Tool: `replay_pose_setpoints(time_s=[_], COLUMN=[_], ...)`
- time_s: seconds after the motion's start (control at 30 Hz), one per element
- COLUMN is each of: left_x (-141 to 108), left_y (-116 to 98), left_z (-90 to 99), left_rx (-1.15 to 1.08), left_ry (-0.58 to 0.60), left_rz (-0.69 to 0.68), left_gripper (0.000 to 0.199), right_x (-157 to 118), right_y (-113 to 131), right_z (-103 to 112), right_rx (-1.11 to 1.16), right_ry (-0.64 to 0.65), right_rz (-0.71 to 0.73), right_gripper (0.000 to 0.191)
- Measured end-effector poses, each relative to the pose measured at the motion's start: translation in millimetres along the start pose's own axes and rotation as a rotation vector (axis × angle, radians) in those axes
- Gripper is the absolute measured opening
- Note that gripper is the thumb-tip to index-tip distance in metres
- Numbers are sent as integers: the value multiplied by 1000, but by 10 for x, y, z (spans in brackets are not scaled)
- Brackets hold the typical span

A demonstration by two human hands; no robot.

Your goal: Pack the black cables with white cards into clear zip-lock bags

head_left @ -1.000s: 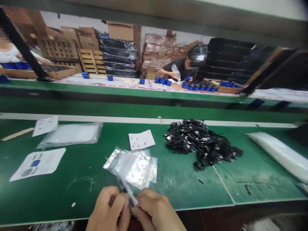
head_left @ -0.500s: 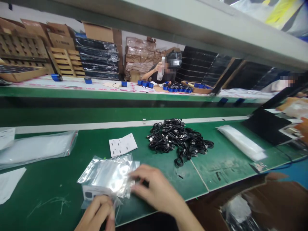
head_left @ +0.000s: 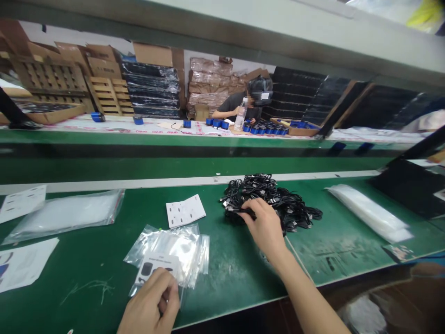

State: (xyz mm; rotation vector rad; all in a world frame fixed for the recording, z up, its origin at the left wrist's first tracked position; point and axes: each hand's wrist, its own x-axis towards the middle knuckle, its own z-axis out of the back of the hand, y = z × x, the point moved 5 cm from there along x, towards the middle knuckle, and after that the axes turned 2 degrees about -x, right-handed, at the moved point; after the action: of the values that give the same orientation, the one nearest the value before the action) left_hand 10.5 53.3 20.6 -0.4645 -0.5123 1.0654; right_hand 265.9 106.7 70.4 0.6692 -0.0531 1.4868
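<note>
My left hand (head_left: pixel 153 299) pinches a clear plastic bag with a printed leaflet (head_left: pixel 160 266) inside, low in the view. Beneath and beyond it lie several clear bags (head_left: pixel 184 246), fanned out on the green table. My right hand (head_left: pixel 264 227) has its thumb and fingertips closed on a black cable at the near left side of a heap of black coiled cables (head_left: pixel 292 204). Between the bags and the cables, toward the back, lies a folded white leaflet (head_left: pixel 185 211).
Filled plastic packs lie at the left (head_left: pixel 76 213) and right (head_left: pixel 368 211). Papers (head_left: pixel 26 262) are at the left edge. A shelf beam (head_left: pixel 222 37) crosses overhead. Across the bench, a person (head_left: pixel 239 104) sits by blue parts and a bottle (head_left: pixel 241 115).
My right hand has moved from the clear bags to the cable heap and closed on a cable. The bagged leaflet shows more now. The person opposite has lowered the bottle to the bench.
</note>
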Motion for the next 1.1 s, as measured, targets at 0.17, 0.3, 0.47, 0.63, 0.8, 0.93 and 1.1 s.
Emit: replay_pose_setpoints(time_s=[0.17, 0.3, 0.47, 0.63, 0.8, 0.93, 1.1], left_x=[-9, -13, -24, -36, -22, -11, -19], left_y=[5, 4, 31, 49, 40, 34, 35], left_z=[10, 1, -23, -31, -26, -26, -31], left_rx=[12, 0, -3, -7, -8, -17, -3], left_ry=[14, 43, 67, 58, 60, 49, 53], left_rz=[20, 54, 64, 66, 77, 92, 81], left_gripper=[27, 29, 29, 28, 26, 27, 24], right_x=[-318, -531, -551, -510, -583, -653, -827], right_y=[270, 522, 583, 704, 593, 599, 656], right_z=[-29, 15, -2, -177, -318, -308, -273], right_rx=[268, 138, -401, 31, 94, 231, 651], right_ry=[190, 464, 654, 503, 422, 381, 438], right_rz=[2, 50, -24, 130, 139, 39, -216], right_gripper=[18, 5, 17, 59, 35, 16, 12])
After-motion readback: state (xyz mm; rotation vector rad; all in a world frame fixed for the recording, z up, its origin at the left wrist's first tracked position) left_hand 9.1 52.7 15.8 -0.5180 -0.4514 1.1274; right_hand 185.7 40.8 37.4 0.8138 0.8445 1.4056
